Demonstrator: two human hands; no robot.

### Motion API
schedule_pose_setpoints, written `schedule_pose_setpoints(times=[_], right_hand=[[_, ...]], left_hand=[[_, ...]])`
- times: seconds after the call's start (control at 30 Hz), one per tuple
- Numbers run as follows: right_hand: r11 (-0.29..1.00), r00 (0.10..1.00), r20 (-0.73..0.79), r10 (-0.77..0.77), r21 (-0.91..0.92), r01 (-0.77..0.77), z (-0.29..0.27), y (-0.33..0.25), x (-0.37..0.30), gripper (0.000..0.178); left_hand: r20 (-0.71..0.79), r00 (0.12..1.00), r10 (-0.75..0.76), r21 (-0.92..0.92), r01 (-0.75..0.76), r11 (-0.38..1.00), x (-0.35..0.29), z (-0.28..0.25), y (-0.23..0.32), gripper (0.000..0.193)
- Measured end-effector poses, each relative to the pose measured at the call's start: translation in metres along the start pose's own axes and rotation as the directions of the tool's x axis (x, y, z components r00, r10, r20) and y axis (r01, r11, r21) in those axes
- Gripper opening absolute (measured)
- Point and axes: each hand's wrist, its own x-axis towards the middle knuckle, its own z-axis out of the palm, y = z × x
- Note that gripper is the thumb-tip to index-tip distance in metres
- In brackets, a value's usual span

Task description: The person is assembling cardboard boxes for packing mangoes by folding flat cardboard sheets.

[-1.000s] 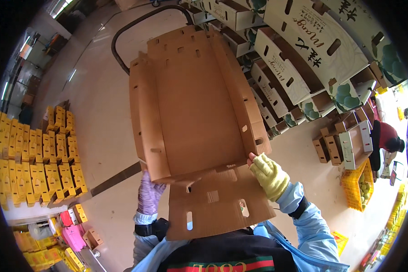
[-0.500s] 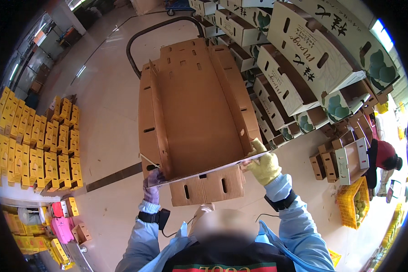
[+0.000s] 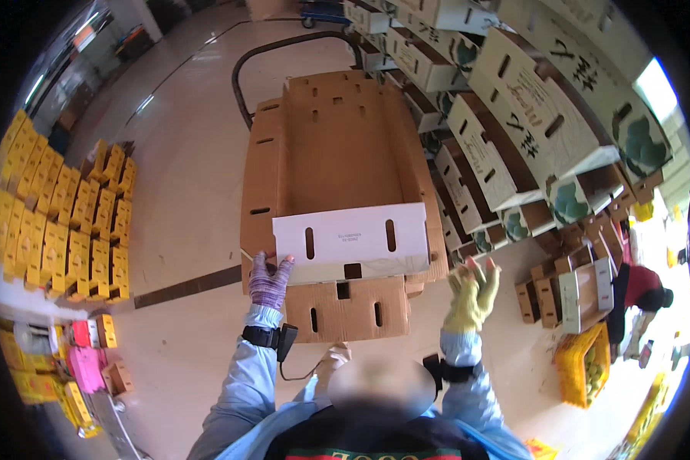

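In front of me an open-topped cardboard box with brown inner walls sits on a pile of flat cardboard blanks. Its near end panel is folded up, with a white outer face and two slot holes. My left hand, in a purple knitted glove with bare fingertips, is at the panel's left corner, fingers apart and seemingly touching it. Off the box's right corner, my right hand in a yellow glove holds nothing; its fingers are spread.
A black tubular cart handle rises behind the pile. Stacked white boxes stand close on the right, yellow boxes on the left. At far right a person bends near a yellow crate of green fruit.
The near end panel now stands upright, showing its white face. My right hand has let go of it and moved right and down. My left hand has loosened at the corner.
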Motion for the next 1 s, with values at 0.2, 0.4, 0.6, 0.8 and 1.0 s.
schedule_pose_setpoints(times=[0.2,0.4,0.6,0.8,1.0], right_hand=[[0.359,0.349,0.937,-0.004,-0.324,0.875,0.098,-0.036,0.028,0.037],[0.112,0.361,0.932,-0.011,-0.358,0.927,0.087,0.023,0.049,0.041],[0.161,0.355,0.929,0.108,-0.369,0.916,0.09,0.01,0.029,0.039],[0.181,0.369,0.929,-0.036,-0.357,0.916,0.045,0.031,-0.008,0.038],[0.287,0.402,0.915,-0.021,-0.38,0.879,0.019,0.053,-0.017,0.033]], left_hand=[[0.012,0.882,0.471,0.384,-0.439,0.812,-0.002,-0.004,0.037,0.074],[0.685,0.624,0.377,0.484,-0.776,0.405,-0.018,0.018,0.088,0.081],[0.738,0.664,0.116,0.546,-0.69,0.476,-0.022,0.02,0.076,0.082],[0.649,0.739,0.18,0.602,-0.643,0.473,-0.076,0.033,0.023,0.078],[0.704,0.672,0.23,0.644,-0.74,0.193,-0.091,0.041,-0.017,0.073]])
